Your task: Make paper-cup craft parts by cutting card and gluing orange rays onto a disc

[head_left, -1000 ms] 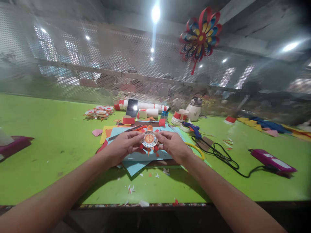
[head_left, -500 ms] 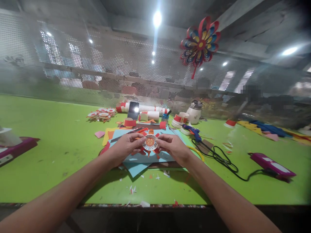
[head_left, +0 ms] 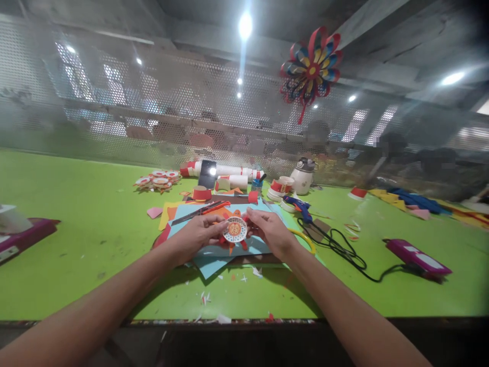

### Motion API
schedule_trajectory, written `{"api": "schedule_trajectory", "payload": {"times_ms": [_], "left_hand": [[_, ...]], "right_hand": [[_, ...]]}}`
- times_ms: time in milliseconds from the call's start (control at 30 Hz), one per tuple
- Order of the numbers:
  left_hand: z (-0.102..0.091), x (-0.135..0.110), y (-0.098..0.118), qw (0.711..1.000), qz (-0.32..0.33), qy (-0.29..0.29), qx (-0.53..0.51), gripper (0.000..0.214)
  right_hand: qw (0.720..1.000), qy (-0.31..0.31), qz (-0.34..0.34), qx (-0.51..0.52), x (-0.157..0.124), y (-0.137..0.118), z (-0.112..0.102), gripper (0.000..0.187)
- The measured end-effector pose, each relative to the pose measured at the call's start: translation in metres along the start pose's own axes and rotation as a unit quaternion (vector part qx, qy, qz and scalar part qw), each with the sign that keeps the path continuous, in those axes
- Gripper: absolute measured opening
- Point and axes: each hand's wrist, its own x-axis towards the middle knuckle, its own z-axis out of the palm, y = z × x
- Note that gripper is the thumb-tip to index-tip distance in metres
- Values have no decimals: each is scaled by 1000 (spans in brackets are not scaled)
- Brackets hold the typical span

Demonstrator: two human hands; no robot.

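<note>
A small turtle-shaped paper craft (head_left: 235,230) is held up over the sheets. Its round white disc has dots along the rim and an orange character in the middle, with an orange head and red and orange limbs sticking out. My left hand (head_left: 202,234) pinches its left edge between thumb and fingers. On the opposite side my right hand (head_left: 269,229) has its fingers closed at a red limb near the upper right. Light blue paper sheets (head_left: 214,266) lie below both hands, and a cutter with an orange handle (head_left: 219,206) rests just beyond.
A blue glue gun (head_left: 300,206) with a black cable lies to the right, leading to a purple power strip (head_left: 418,257). Farther back are a phone (head_left: 207,174), paper cups (head_left: 281,187), a white bottle (head_left: 303,177) and several finished disc crafts (head_left: 157,180). Paper scraps litter the front.
The turtle craft has tilted slightly in my hands. My right fingers have shifted up toward its upper right limb. The whole view has moved a little.
</note>
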Motion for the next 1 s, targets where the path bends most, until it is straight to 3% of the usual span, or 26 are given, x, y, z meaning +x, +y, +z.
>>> {"api": "schedule_trajectory", "payload": {"times_ms": [200, 367, 600, 1000], "left_hand": [[-4, 1, 1, 999, -9, 1, -40, 22], [-17, 4, 13, 985, 41, 117, -121, 21], [-24, 10, 13, 958, 62, 223, -170, 10], [-25, 8, 13, 967, 69, 206, -132, 19]], "right_hand": [[999, 37, 22, -6, 0, 1, -1, 44], [997, 69, 23, -12, 0, 0, 1, 47], [996, 77, 25, -23, 1, 3, 1, 47], [995, 58, 18, -73, -1, 4, -1, 41]]}}
